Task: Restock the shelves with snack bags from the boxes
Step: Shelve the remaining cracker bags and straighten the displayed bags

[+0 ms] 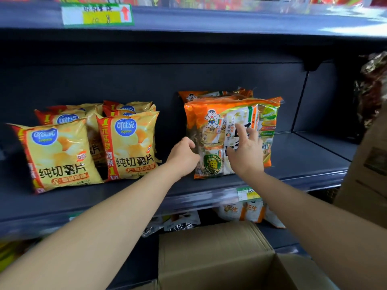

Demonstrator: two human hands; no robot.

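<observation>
two hands meet at the front orange bag (211, 130), which stands upright near the front lip of the dark shelf (303, 162), right of centre. the left hand (184, 158) has its fingers curled round the bag's left edge and grips it; the fingertips are hidden behind the hand. the right hand (246, 151) lies against the bag's printed face with fingers straight and spread apart, thumb pointing left; it touches the bag without clasping it. more orange bags (215, 94) of the same kind stand directly behind the front one, packed against each other. several yellow chip bags (129, 143) stand in rows on the left part of the same shelf, leaning back slightly, apart from the orange stack with bare shelf between. a price tag (248, 192) sits on the shelf's front lip below the right wrist. a green-edged label (97, 14) with a red arrow is fixed to the lip of the shelf above. on the shelf below, white-and-orange packets (251, 211) show, partly blurred. an open cardboard box (209, 248) stands beneath the forearms, flaps raised; its inside is dark and its contents cannot be made out. a second cardboard box (370, 164) rises at the right edge of the view.
</observation>
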